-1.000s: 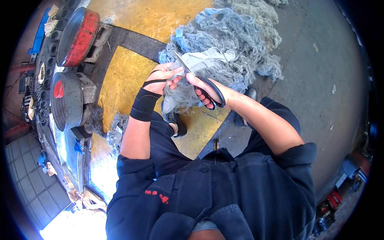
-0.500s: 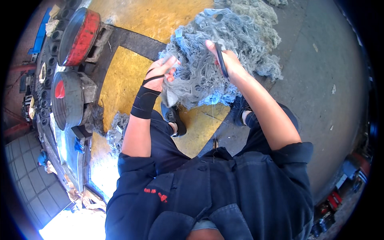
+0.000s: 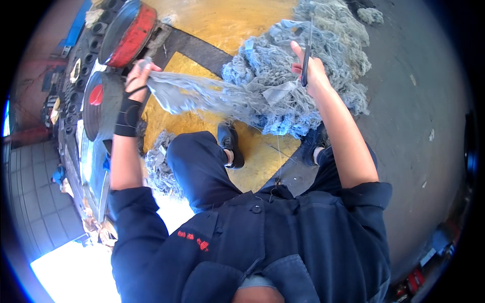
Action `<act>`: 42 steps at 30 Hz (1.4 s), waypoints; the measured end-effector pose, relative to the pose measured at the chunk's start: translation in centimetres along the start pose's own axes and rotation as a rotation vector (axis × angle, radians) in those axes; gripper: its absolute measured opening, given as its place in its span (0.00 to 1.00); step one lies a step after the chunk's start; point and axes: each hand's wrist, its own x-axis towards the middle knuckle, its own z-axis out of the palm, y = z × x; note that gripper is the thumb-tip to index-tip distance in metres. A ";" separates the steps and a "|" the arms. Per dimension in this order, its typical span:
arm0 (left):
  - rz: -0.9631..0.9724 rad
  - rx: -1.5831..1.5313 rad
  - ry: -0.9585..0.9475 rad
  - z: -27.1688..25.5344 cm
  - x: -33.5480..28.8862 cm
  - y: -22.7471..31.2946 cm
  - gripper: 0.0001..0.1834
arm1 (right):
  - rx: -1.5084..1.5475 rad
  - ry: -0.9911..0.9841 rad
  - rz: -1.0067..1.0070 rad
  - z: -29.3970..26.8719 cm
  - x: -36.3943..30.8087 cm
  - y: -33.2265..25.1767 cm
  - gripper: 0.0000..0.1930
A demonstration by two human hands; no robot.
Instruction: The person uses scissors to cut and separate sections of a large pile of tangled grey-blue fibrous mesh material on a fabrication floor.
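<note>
My left hand (image 3: 139, 78), with a black wrist wrap (image 3: 128, 117), is closed on the end of a strip of thin grey-blue material. The strip of frayed fabric (image 3: 194, 93) stretches taut from that hand to a big tangled heap of grey and blue fibres (image 3: 268, 70). Over the right part of the heap, my right hand (image 3: 314, 74) grips a black-handled tool with a thin blade (image 3: 305, 64), its blade pointing away from me. Whether it is a knife or scissors I cannot tell. The heap lies beyond my shoes.
A red-sided round metal drum (image 3: 135, 38) and a grey drum (image 3: 103, 106) stand at left, beside rows of dark cylindrical parts (image 3: 70, 93). A smaller fibre clump (image 3: 162, 164) lies by my left knee. Yellow-painted floor (image 3: 202, 25) meets grey floor (image 3: 404, 111) at right.
My left hand has moved left and away from the heap, drawing the fabric strip out. My right hand has shifted slightly right, still gripping the bladed tool.
</note>
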 end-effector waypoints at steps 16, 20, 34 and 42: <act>-0.226 0.071 0.639 -23.2 -8.1 0.3 0.18 | -1.227 -0.019 -0.305 4.3 -1.7 2.3 0.43; -0.529 -0.056 0.659 -23.4 -15.4 -3.7 0.18 | -1.244 0.035 -0.351 1.2 -1.7 -0.9 0.39; -0.854 0.633 0.574 -21.8 -24.7 -21.2 0.54 | -0.911 0.089 -0.446 -3.4 -1.3 -5.2 0.44; 0.029 0.176 -0.400 21.8 3.4 1.7 0.45 | -1.200 0.185 -0.276 -5.5 -2.8 -6.7 0.40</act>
